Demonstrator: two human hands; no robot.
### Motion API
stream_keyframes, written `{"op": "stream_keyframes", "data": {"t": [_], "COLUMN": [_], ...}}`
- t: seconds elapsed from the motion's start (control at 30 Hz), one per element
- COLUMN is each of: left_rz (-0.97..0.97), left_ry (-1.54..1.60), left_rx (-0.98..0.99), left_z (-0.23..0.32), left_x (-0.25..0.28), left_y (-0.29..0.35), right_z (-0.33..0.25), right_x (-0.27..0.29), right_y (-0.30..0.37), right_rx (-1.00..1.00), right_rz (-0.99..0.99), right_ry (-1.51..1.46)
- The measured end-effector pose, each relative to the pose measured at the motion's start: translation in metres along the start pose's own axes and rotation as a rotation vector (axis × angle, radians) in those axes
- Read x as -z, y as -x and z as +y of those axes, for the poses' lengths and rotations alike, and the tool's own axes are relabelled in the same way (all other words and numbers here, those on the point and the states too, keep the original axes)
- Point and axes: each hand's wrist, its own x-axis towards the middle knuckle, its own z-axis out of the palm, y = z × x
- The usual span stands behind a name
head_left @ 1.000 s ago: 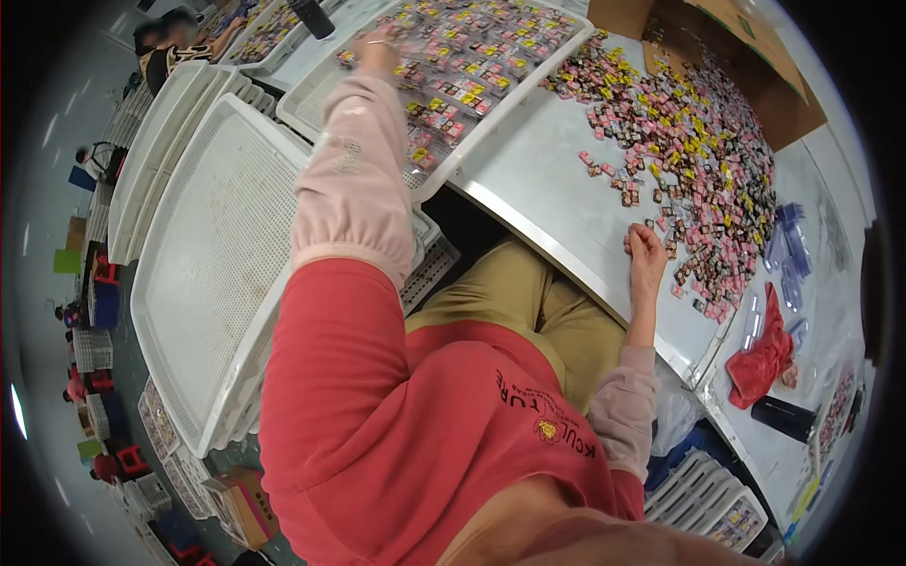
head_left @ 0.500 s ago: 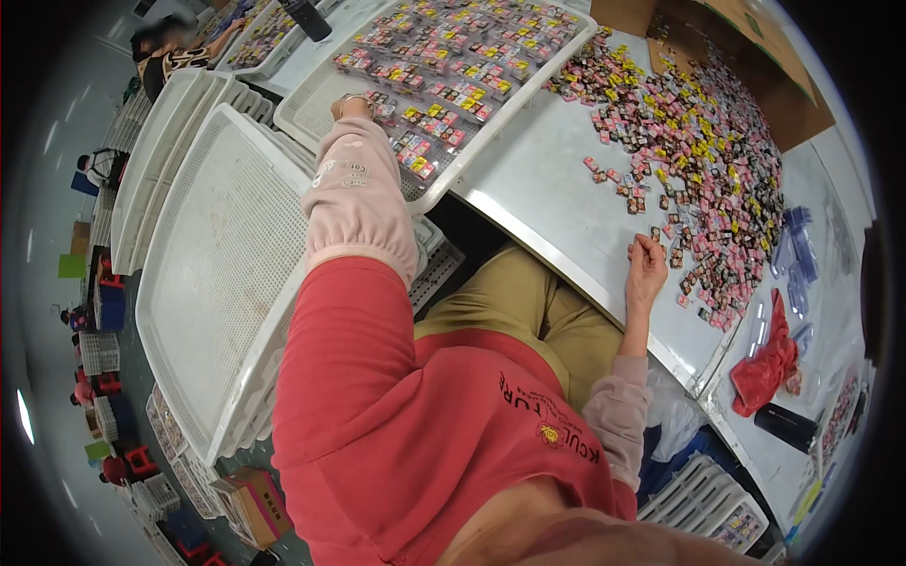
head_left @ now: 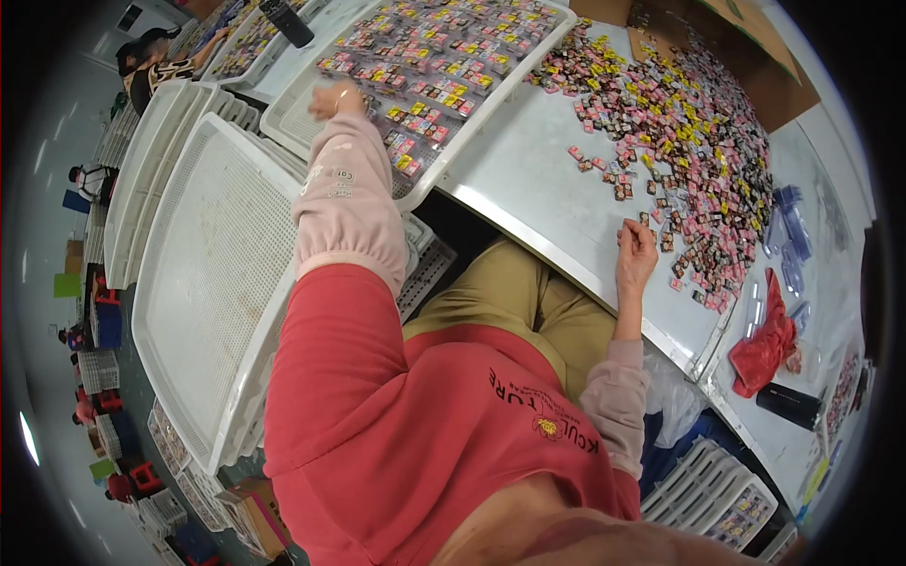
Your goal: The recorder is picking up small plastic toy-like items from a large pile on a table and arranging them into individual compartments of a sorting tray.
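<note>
My left hand [head_left: 335,100] reaches over the near left end of a white perforated tray [head_left: 288,118]. Its fingers are smeared by motion, so I cannot tell whether they hold anything. Rows of clear plastic packs [head_left: 434,90] with small pink, black and yellow pieces fill most of that tray. On the metal table my right hand [head_left: 637,253] rests near the front edge, fingers curled together. Whatever those fingers hold, if anything, is hidden. Beside their tips begins a wide heap of small pink, black and yellow pieces [head_left: 694,160].
Empty white trays [head_left: 212,236] are stacked at my left. A cardboard box [head_left: 774,75] stands behind the heap. To the right lie clear plastic shells [head_left: 788,231], a red plastic bag [head_left: 763,349] and a black object [head_left: 789,406]. A dark bottle [head_left: 286,24] and a co-worker [head_left: 156,61] are at the far left.
My left hand has shifted left, off the packs' edge toward the tray's bare end. My right hand stays by the heap with fingers curled. The whole view has shifted slightly.
</note>
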Motion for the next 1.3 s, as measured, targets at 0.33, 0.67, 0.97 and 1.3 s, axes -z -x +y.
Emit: {"op": "stream_keyframes", "data": {"t": [0.33,0.67,0.97,1.3], "left_rz": [-1.247,-1.892,-1.575,-1.589], "left_ry": [0.629,0.383,0.811,0.473], "left_rx": [-0.846,0.112,0.224,-0.124], "left_z": [0.025,-0.144,-0.100,-0.092], "left_x": [0.113,0.141,0.161,0.154], "left_y": [0.209,0.290,0.234,0.245], "right_z": [-0.137,-0.223,-0.237,-0.256], "right_x": [0.060,0.220,0.278,0.306], "right_y": [-0.006,0.036,0.083,0.135], "right_rx": [-0.005,-0.297,-0.710,-1.257], "right_rz": [-0.241,-1.447,-1.555,-1.596], "right_ry": [-0.456,-1.509,-1.546,-1.594]}}
